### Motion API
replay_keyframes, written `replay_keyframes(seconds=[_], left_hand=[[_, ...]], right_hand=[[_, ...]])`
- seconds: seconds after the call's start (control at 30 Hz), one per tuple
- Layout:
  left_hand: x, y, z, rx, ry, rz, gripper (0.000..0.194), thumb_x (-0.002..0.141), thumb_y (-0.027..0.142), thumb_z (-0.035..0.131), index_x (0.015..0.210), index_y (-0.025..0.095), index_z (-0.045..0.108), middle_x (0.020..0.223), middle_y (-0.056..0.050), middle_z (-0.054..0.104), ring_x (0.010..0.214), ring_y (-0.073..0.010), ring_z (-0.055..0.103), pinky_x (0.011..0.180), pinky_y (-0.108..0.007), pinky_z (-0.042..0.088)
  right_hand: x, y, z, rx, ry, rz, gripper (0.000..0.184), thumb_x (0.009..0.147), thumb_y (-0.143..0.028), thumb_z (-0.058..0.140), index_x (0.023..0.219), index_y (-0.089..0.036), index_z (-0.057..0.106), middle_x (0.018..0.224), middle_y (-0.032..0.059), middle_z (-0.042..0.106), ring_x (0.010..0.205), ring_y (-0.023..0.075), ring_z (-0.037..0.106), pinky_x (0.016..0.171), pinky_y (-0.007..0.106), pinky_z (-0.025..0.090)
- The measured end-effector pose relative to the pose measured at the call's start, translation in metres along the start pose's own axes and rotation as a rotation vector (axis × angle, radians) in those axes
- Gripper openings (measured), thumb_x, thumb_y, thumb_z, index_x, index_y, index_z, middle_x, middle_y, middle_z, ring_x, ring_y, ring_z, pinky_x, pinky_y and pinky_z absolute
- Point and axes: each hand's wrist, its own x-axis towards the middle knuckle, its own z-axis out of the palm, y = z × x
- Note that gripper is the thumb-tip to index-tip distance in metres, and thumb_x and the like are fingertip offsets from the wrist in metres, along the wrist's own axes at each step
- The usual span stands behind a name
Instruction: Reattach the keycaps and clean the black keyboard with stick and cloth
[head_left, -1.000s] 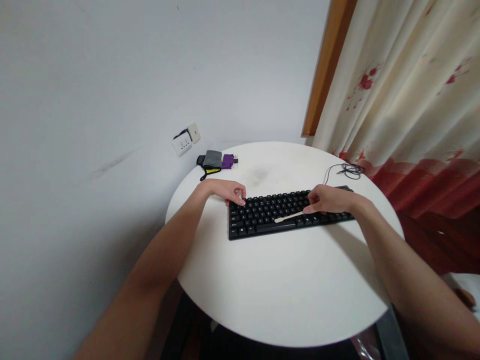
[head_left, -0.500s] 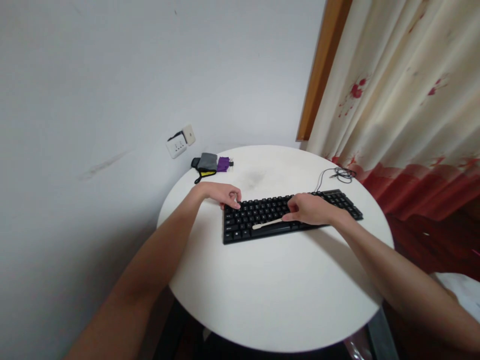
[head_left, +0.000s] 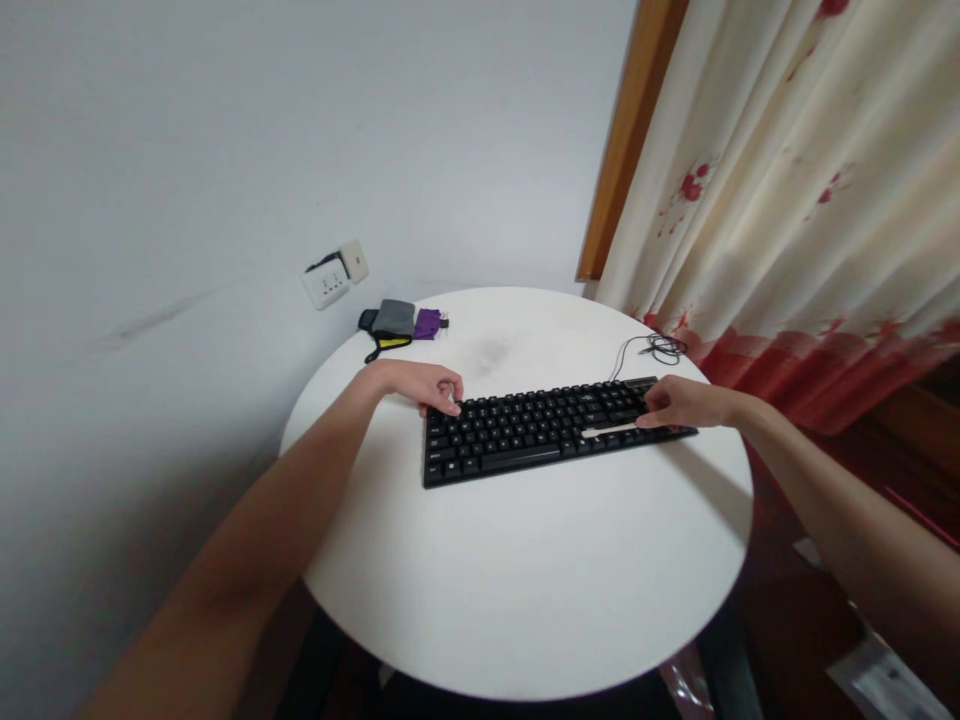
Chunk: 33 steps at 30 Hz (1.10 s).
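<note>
A black keyboard (head_left: 525,455) lies flat on the round white table (head_left: 517,570). My left hand (head_left: 424,384) is at its far left corner, fingers curled and thumb against the edge keys, gripping the keyboard there. Some of those fingertips are hidden. Over the right part of the keys, my right hand (head_left: 686,402) pinches a slim cream-white stick, shaped like a toothbrush (head_left: 609,431). Its slightly wider end points left and rests on or just above the lower keys; bristles cannot be made out.
A folded grey cloth (head_left: 394,318) with black and yellow edging lies at the back left, beside a small purple cloth (head_left: 427,324). The keyboard's coiled cable (head_left: 664,348) sits at the back right. A wall socket (head_left: 327,283) and a flowered curtain (head_left: 750,220) are behind.
My right hand has moved right along the keyboard with the stick, from near the space bar towards the right-hand keys. My left hand stays at the corner. The view has shifted slightly.
</note>
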Motion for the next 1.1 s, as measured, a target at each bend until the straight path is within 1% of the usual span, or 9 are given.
replay_keyframes(seconds=[0.2, 0.33, 0.5, 0.6, 0.7, 0.83, 0.93, 1.0, 1.1], left_hand=[[0.0, -0.001, -0.001, -0.037, -0.012, 0.003, 0.056, 0.071, 0.063, 0.068, 0.104, 0.02, 0.056, 0.083, -0.001, 0.058, 0.066, -0.0165, 0.062, 0.058, -0.025, 0.05], [0.0, 0.0, 0.0, -0.028, -0.008, -0.009, 0.056, 0.07, 0.064, 0.067, 0.104, 0.021, 0.056, 0.083, -0.001, 0.059, 0.068, -0.0165, 0.062, 0.059, -0.025, 0.05], [-0.001, 0.002, 0.001, -0.026, 0.004, -0.01, 0.059, 0.069, 0.066, 0.067, 0.104, 0.02, 0.057, 0.084, -0.002, 0.059, 0.07, -0.017, 0.062, 0.059, -0.025, 0.05], [-0.002, 0.003, 0.001, -0.025, 0.006, -0.001, 0.058, 0.069, 0.065, 0.067, 0.105, 0.02, 0.057, 0.084, -0.003, 0.059, 0.068, -0.0169, 0.062, 0.058, -0.024, 0.049], [-0.003, 0.003, 0.0, -0.026, 0.0, -0.005, 0.058, 0.069, 0.065, 0.067, 0.104, 0.02, 0.057, 0.083, -0.003, 0.06, 0.067, -0.0171, 0.062, 0.058, -0.025, 0.049], [-0.003, 0.004, 0.0, -0.026, 0.001, -0.008, 0.059, 0.069, 0.066, 0.067, 0.104, 0.02, 0.057, 0.085, -0.003, 0.06, 0.067, -0.0171, 0.063, 0.059, -0.026, 0.049], [-0.003, 0.005, 0.0, -0.024, -0.001, -0.008, 0.059, 0.069, 0.066, 0.067, 0.104, 0.02, 0.057, 0.084, -0.002, 0.06, 0.066, -0.0168, 0.062, 0.059, -0.026, 0.049], [-0.003, 0.006, 0.0, -0.021, 0.0, -0.009, 0.058, 0.07, 0.065, 0.066, 0.104, 0.019, 0.057, 0.083, -0.002, 0.059, 0.066, -0.0165, 0.062, 0.059, -0.026, 0.049], [-0.003, 0.007, 0.0, -0.022, -0.005, -0.017, 0.057, 0.07, 0.065, 0.066, 0.104, 0.019, 0.056, 0.083, -0.002, 0.059, 0.067, -0.0163, 0.061, 0.058, -0.025, 0.049]], right_hand=[[-0.009, 0.041, -0.018, -0.043, 0.024, 0.054, 0.052, 0.071, -0.068, 0.063, 0.059, -0.018, 0.057, 0.057, 0.0032, 0.06, 0.053, 0.0136, 0.049, 0.051, 0.026, 0.034], [-0.01, 0.049, -0.019, -0.038, 0.049, 0.059, 0.052, 0.069, -0.069, 0.064, 0.059, -0.018, 0.058, 0.056, 0.003, 0.06, 0.054, 0.014, 0.05, 0.052, 0.027, 0.033], [-0.012, 0.048, -0.019, 0.024, 0.111, 0.008, 0.056, 0.068, -0.072, 0.062, 0.058, -0.017, 0.055, 0.056, -0.0005, 0.053, 0.056, 0.0127, 0.045, 0.054, 0.026, 0.032], [-0.015, 0.049, -0.018, 0.06, 0.186, -0.043, 0.058, 0.069, -0.075, 0.059, 0.062, -0.018, 0.055, 0.058, -0.002, 0.049, 0.058, 0.0127, 0.042, 0.055, 0.027, 0.031], [-0.016, 0.042, -0.014, 0.09, 0.251, -0.085, 0.059, 0.071, -0.076, 0.056, 0.065, -0.018, 0.054, 0.06, -0.0016, 0.049, 0.059, 0.0133, 0.042, 0.056, 0.027, 0.033], [-0.013, 0.019, -0.001, 0.101, 0.242, -0.134, 0.055, 0.075, -0.072, 0.055, 0.068, -0.018, 0.056, 0.06, -0.0016, 0.048, 0.058, 0.0132, 0.042, 0.055, 0.027, 0.032], [-0.01, 0.005, 0.009, 0.047, 0.267, -0.162, 0.05, 0.08, -0.066, 0.054, 0.066, -0.018, 0.055, 0.059, -0.0018, 0.047, 0.057, 0.0128, 0.041, 0.054, 0.027, 0.031], [-0.009, 0.002, 0.012, 0.015, 0.3, -0.16, 0.048, 0.08, -0.063, 0.054, 0.064, -0.018, 0.053, 0.058, -0.0017, 0.048, 0.057, 0.0126, 0.041, 0.054, 0.026, 0.031], [-0.012, 0.01, 0.012, 0.009, 0.295, -0.141, 0.049, 0.078, -0.064, 0.055, 0.062, -0.019, 0.052, 0.057, -0.0021, 0.047, 0.056, 0.0125, 0.04, 0.053, 0.026, 0.03]])
